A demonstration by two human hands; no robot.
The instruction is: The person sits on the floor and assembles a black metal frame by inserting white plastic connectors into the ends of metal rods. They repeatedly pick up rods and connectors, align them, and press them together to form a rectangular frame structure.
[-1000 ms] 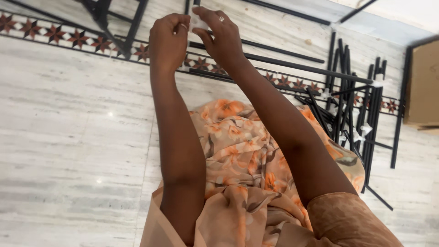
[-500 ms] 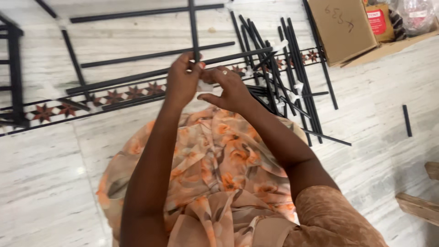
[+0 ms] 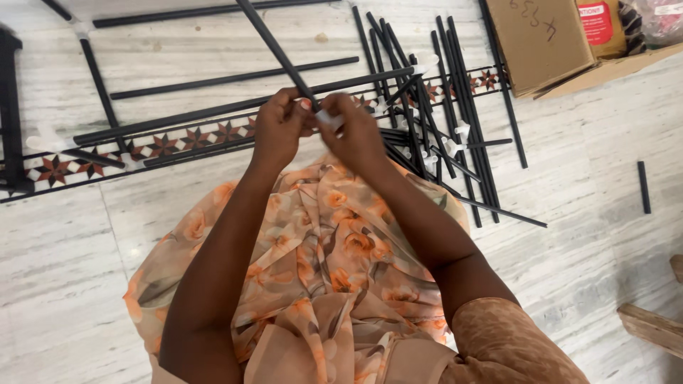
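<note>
Here we grip a black rod (image 3: 274, 48) and white connector (image 3: 329, 119), left hand (image 3: 279, 131) and right hand (image 3: 356, 135) both clamped; skewed pressure could crack the connector.

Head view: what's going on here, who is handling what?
A person seated on the pale marble floor, with orange floral fabric over the lap, works with both bare hands. The left hand and right hand meet on a small white plastic connector at the end of a thin black metal rod that slants up and away. More black rods lie loose on the floor ahead, beside a brown cardboard box.
</note>
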